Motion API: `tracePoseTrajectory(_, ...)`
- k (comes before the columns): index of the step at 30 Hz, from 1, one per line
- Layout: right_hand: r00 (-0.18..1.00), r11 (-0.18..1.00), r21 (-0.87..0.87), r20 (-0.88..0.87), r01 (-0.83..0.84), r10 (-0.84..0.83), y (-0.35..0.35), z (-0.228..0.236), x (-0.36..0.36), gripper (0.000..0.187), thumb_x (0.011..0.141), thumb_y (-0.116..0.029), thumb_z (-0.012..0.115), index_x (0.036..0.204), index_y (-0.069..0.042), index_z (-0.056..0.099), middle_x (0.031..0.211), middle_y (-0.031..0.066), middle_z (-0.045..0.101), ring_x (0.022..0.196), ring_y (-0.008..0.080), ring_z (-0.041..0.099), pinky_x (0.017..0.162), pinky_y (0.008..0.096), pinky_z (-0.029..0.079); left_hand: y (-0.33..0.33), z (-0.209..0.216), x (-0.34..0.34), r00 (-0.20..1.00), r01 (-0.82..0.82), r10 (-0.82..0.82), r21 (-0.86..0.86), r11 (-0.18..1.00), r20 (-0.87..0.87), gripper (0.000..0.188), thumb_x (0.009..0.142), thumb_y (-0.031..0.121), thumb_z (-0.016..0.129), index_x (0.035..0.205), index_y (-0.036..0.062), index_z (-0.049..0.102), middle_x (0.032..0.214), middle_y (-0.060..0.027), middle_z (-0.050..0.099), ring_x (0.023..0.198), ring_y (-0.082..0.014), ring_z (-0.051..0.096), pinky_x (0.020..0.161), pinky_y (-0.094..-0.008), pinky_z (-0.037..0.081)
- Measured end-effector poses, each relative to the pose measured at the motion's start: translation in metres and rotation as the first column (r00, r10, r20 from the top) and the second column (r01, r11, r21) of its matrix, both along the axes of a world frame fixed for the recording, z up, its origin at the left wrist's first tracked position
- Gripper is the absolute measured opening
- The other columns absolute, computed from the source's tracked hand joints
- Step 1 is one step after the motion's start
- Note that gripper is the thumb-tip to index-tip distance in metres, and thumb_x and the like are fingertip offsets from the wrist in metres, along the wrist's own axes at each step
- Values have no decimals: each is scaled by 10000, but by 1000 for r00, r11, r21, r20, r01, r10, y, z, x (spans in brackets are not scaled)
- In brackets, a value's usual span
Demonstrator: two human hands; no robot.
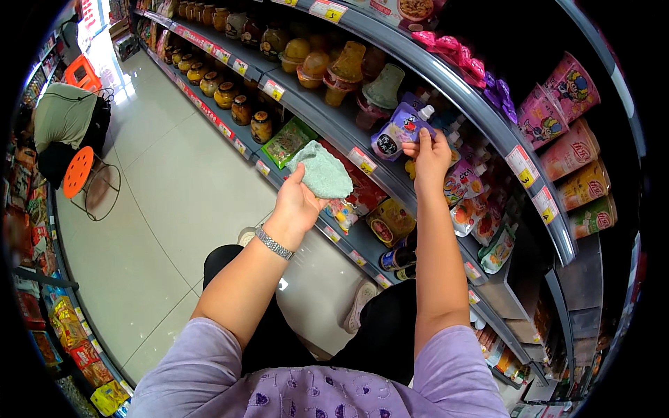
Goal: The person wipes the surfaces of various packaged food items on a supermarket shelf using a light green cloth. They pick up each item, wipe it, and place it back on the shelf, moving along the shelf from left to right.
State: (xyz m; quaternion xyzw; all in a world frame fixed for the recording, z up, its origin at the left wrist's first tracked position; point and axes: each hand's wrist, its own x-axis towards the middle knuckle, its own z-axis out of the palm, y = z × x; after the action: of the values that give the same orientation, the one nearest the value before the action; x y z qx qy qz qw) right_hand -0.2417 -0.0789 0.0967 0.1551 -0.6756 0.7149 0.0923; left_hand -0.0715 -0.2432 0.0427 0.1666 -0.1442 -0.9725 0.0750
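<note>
Your left hand (298,202) grips a pale green folded cloth (322,171), raised toward the grey shelf (327,115). Your right hand (430,155) pinches a purple spouted drink pouch (398,130), lifted off its row, seemingly exposing the space beneath for wiping.

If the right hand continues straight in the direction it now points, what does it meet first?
The right hand already holds the purple pouch. Straight on, it would probably meet the upper shelf edge first; depth is unclear.
</note>
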Motion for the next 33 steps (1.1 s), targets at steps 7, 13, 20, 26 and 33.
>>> tracePoseTrajectory(7,993,982,171,73,74,-88,-5,-14,-21,325,945,-149,487,1170,77,430,745,133,622,575,180,632,503,240,492,-8,-2,3,999,-19,19,-1,1000,-30,433,993,320,273,1307,41,382,1317,-110,482,1219,-266,462,1022,-424,361)
tracePoseTrajectory(13,996,994,84,60,66,-71,-8,-6,-20,270,942,-92,449,1166,57,450,840,160,639,590,191,637,555,252,502,-6,-2,1,1000,-26,26,28,999,10,423,991,309,284,1303,43,387,1315,-110,484,1221,-272,458,1028,-435,350)
tracePoseTrajectory(20,984,1000,-2,-176,27,-27,8,7,35,272,925,-43,434,1193,-4,450,953,116,625,757,136,619,644,231,480,-8,-7,6,998,-66,66,4,998,14,434,991,316,286,1314,39,376,1347,-105,454,1253,-280,421,1044,-441,326)
tracePoseTrajectory(26,638,924,243,-770,295,0,18,71,73,213,833,19,537,1042,-14,557,998,103,583,868,176,573,683,260,476,-14,-11,8,997,-78,79,51,996,-6,450,991,335,298,1310,27,372,1353,-128,437,1234,-307,433,1025,-464,362)
tracePoseTrajectory(33,477,605,475,-862,640,172,3,191,18,266,775,-120,601,1011,1,591,1014,163,588,976,330,552,857,379,442,-21,-14,11,996,-66,70,63,996,-60,446,991,337,291,1306,35,381,1346,-119,446,1229,-310,438,1018,-467,364)
